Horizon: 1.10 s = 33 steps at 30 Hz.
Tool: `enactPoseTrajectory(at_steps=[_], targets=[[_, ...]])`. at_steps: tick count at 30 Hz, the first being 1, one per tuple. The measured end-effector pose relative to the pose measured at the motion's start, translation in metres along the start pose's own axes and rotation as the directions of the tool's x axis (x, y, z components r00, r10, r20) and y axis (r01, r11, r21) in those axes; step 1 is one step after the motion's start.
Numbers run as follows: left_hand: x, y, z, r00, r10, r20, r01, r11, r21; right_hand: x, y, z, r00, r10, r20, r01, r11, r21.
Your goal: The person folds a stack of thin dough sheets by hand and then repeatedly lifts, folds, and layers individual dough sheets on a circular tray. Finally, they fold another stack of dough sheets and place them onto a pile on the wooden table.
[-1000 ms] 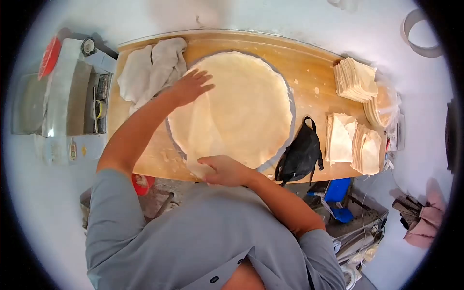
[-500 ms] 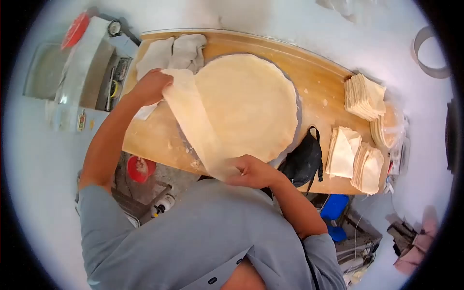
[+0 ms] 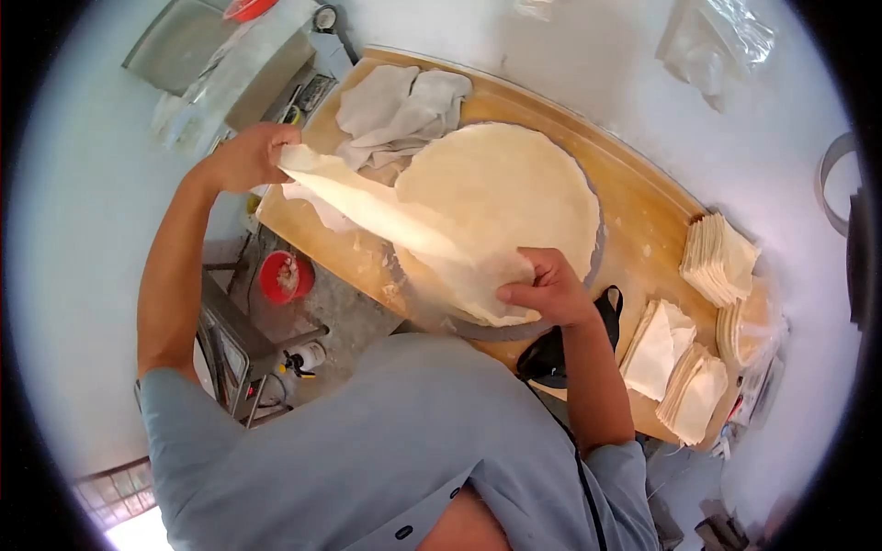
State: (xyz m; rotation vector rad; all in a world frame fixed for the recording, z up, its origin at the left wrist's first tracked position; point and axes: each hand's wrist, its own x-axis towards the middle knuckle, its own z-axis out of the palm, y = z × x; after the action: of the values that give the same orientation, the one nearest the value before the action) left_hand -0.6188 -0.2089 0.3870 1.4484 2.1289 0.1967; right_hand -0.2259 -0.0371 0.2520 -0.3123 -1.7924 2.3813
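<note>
A thin, pale sheet of dough (image 3: 386, 213) is stretched in a slanting strip between my two hands. My left hand (image 3: 246, 158) pinches its far-left end, out past the table's left edge. Lower right, my right hand (image 3: 553, 286) grips the other end between thumb and fingers, over the near side of a large round of dough (image 3: 501, 188). That round lies flat on a grey round base (image 3: 599, 241), whose rim shows around it. The strip hides part of the round's left side. A black fabric bag (image 3: 548, 356) sits just below my right hand.
Folded stacks of thin sheets (image 3: 718, 259) stand on the right of the wooden table (image 3: 643, 216), beside a plastic-wrapped round stack (image 3: 746, 321). Crumpled grey cloths (image 3: 404, 106) lie at the back left. A red bowl (image 3: 286, 277) is below the left edge.
My view has turned and shifted. My right hand has lifted and moved right with its end of the dough sheet, while my left hand has drawn the other end outward to the left.
</note>
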Motion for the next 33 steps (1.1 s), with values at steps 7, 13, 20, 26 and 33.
enactPoseTrajectory(at_steps=[7, 13, 20, 26, 33], targets=[[-0.010, 0.014, -0.036, 1.000, -0.009, -0.016, 0.008, 0.996, -0.087, 0.000, -0.022, -0.016, 0.989, -0.122, -0.080, 0.124, 0.992, 0.023], [0.012, 0.035, -0.047, 0.992, 0.117, 0.039, -0.103, 0.958, -0.268, 0.003, -0.051, -0.054, 0.927, -0.256, -0.275, 0.306, 0.939, 0.158], [0.085, 0.036, -0.013, 0.979, 0.204, 0.015, -0.178, 0.887, -0.427, 0.005, -0.089, -0.102, 0.764, -0.354, -0.540, 0.125, 0.901, -0.415], [0.100, 0.051, 0.003, 0.852, 0.200, -0.484, -0.259, 0.964, -0.058, -0.034, -0.111, -0.080, 0.546, -0.553, -0.630, -0.158, 0.670, -0.725], [0.075, 0.021, 0.132, 0.727, 0.354, -0.588, -0.528, 0.836, -0.148, -0.086, -0.020, -0.071, 0.658, -0.589, -0.469, -0.024, 0.605, -0.795]])
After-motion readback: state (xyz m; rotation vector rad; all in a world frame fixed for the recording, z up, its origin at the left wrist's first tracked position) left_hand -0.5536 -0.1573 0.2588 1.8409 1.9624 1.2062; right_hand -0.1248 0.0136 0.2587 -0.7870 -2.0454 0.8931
